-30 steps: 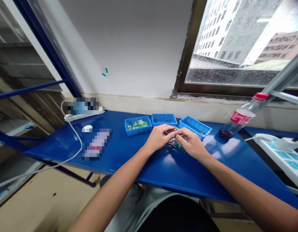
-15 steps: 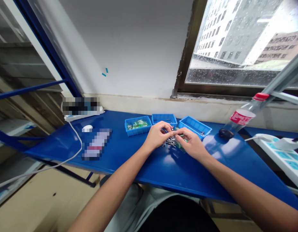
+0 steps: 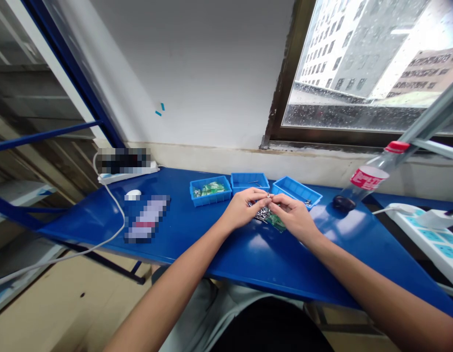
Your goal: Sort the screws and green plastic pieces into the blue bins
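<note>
My left hand [image 3: 245,207] and my right hand [image 3: 290,213] meet fingertip to fingertip above the blue table. Both are closed in a pinch at a tiny item between them, too small to name. Under my fingers lies a pile of silvery metal pieces [image 3: 262,214], perhaps screws, partly hidden by the hands. Green pieces [image 3: 277,223] lie against the pile, below my right hand. Just behind stand three blue trays: a left tray [image 3: 212,199] with green and pale pieces, a middle tray [image 3: 249,187] with a few thin metal pieces, and a right tray [image 3: 298,194] with a few dark pieces.
A bottle with a red cap [image 3: 369,171] stands at the right, near a white power strip [image 3: 424,239]. On the left are a white mouse [image 3: 133,195], a blurred-out flat object [image 3: 147,219] and a cable [image 3: 120,215]. A wall and window bound the table behind.
My fingertips have shifted slightly to the right and stay together. My right fingers now point more to the left, and more of the green pieces shows beneath them. The trays have not moved.
</note>
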{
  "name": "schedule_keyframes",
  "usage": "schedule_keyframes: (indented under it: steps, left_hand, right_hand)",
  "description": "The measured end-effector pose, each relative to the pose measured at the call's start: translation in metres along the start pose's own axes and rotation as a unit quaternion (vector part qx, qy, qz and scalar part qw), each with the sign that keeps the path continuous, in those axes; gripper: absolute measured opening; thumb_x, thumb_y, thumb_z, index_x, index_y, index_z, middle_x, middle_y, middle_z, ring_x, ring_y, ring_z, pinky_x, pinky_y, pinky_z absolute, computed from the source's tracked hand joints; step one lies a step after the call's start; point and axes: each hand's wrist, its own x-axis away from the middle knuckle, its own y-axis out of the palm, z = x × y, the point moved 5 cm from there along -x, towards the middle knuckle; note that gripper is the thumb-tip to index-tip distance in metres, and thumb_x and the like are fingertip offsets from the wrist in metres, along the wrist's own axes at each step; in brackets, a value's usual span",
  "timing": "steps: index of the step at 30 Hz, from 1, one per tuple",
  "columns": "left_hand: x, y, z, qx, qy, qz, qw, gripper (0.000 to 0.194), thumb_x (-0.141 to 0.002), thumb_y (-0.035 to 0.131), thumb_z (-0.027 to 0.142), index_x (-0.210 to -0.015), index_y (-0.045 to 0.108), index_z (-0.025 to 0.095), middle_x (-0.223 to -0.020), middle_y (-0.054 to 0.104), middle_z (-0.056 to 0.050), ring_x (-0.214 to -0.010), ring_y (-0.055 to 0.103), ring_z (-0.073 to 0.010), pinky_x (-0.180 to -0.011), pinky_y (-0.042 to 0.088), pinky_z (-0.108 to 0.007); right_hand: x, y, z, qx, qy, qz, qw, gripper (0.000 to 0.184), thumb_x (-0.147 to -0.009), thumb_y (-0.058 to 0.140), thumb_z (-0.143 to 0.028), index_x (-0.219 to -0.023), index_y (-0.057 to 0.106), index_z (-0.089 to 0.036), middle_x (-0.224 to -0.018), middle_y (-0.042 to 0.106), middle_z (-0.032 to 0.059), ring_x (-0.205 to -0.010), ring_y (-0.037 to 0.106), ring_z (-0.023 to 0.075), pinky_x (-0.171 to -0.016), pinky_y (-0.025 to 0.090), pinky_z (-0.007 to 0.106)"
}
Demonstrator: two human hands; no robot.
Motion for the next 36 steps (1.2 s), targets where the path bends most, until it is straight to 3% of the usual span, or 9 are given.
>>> schedule_keyframes:
  steps: [5, 10, 15, 19, 21, 24, 28, 31, 36]
  left_hand:
    - [0.003, 0.001, -0.005, -0.143, -0.021, -0.012, 0.989, 0.038, -0.11, 0.046, 0.036, -0.12, 0.079, 0.02, -0.127, 0.077, -0.009, -0.121, 0.069, -0.0251, -0.111, 0.051, -0.041]
    - [0.009, 0.003, -0.023, -0.33, -0.049, -0.054, 0.941, 0.03, -0.104, 0.058, 0.033, -0.125, 0.076, 0.021, -0.132, 0.073, -0.009, -0.126, 0.065, -0.0282, -0.114, 0.048, -0.047]
    - [0.011, 0.006, -0.03, -0.362, -0.044, -0.084, 0.927, 0.036, -0.1, 0.063, 0.038, -0.13, 0.073, 0.02, -0.14, 0.069, -0.011, -0.133, 0.061, -0.0303, -0.113, 0.05, -0.046]
    - [0.009, 0.003, -0.027, -0.364, -0.023, -0.063, 0.929, 0.028, -0.102, 0.061, 0.032, -0.122, 0.075, 0.019, -0.13, 0.073, -0.01, -0.125, 0.064, -0.0274, -0.111, 0.051, -0.043]
    - [0.007, -0.002, -0.023, -0.376, -0.016, -0.046, 0.925, 0.023, -0.103, 0.06, 0.029, -0.118, 0.075, 0.02, -0.124, 0.074, -0.009, -0.12, 0.065, -0.026, -0.106, 0.052, -0.041]
    - [0.004, -0.013, -0.018, -0.424, -0.014, -0.008, 0.906, 0.022, -0.104, 0.056, 0.024, -0.117, 0.074, 0.022, -0.121, 0.074, -0.008, -0.116, 0.063, -0.0254, -0.1, 0.051, -0.041]
    - [0.003, -0.032, -0.02, -0.496, -0.033, 0.053, 0.866, 0.029, -0.103, 0.058, 0.022, -0.129, 0.071, 0.023, -0.131, 0.069, -0.01, -0.122, 0.058, -0.0286, -0.099, 0.048, -0.045]
    - [0.002, -0.044, -0.031, -0.505, -0.059, 0.069, 0.859, 0.026, -0.102, 0.061, 0.022, -0.123, 0.076, 0.024, -0.13, 0.07, -0.009, -0.12, 0.057, -0.0308, -0.099, 0.048, -0.048]
    - [-0.002, -0.05, -0.045, -0.452, -0.038, 0.056, 0.889, 0.026, -0.102, 0.06, 0.019, -0.117, 0.08, 0.024, -0.118, 0.073, -0.009, -0.112, 0.058, -0.0284, -0.1, 0.051, -0.044]
  right_hand:
    - [-0.001, -0.004, 0.001, -0.013, 0.066, 0.027, 0.997, 0.04, -0.094, 0.07, -0.059, -0.103, 0.077, -0.021, -0.094, 0.076, 0.0066, -0.079, 0.068, 0.021, -0.074, 0.056, 0.034]
    - [-0.008, -0.008, 0.005, -0.023, 0.078, 0.042, 0.996, 0.045, -0.095, 0.067, -0.064, -0.104, 0.075, -0.021, -0.093, 0.075, 0.0064, -0.068, 0.062, 0.0169, -0.066, 0.053, 0.032]
    - [-0.023, -0.006, 0.013, -0.008, 0.089, 0.036, 0.995, 0.05, -0.092, 0.069, -0.068, -0.101, 0.078, -0.02, -0.087, 0.075, 0.0068, -0.065, 0.06, 0.0168, -0.058, 0.049, 0.03]
    - [-0.029, -0.004, 0.017, 0.032, 0.11, 0.029, 0.993, 0.056, -0.093, 0.063, -0.072, -0.088, 0.078, -0.018, -0.073, 0.071, 0.0061, -0.055, 0.056, 0.016, -0.049, 0.041, 0.029]
    - [-0.028, -0.006, 0.013, 0.073, 0.087, 0.027, 0.993, 0.056, -0.097, 0.058, -0.07, -0.085, 0.077, -0.019, -0.072, 0.072, 0.0061, -0.055, 0.056, 0.0168, -0.05, 0.042, 0.03]
    - [-0.025, -0.015, 0.001, 0.197, -0.015, 0.047, 0.979, 0.047, -0.102, 0.057, -0.06, -0.088, 0.076, -0.02, -0.078, 0.074, 0.0066, -0.065, 0.063, 0.0205, -0.063, 0.049, 0.034]
    - [-0.024, -0.025, -0.009, 0.362, -0.164, 0.058, 0.916, 0.029, -0.104, 0.055, -0.041, -0.104, 0.075, -0.021, -0.099, 0.076, 0.0118, -0.095, 0.067, 0.0298, -0.09, 0.053, 0.045]
    - [-0.026, -0.03, -0.002, 0.436, -0.181, 0.037, 0.881, 0.029, -0.103, 0.053, -0.034, -0.119, 0.074, -0.02, -0.11, 0.073, 0.0154, -0.104, 0.064, 0.0343, -0.098, 0.052, 0.052]
    - [-0.025, -0.038, 0.008, 0.435, -0.14, 0.036, 0.889, 0.035, -0.103, 0.049, -0.026, -0.132, 0.069, -0.021, -0.121, 0.07, 0.015, -0.102, 0.07, 0.0318, -0.091, 0.057, 0.046]
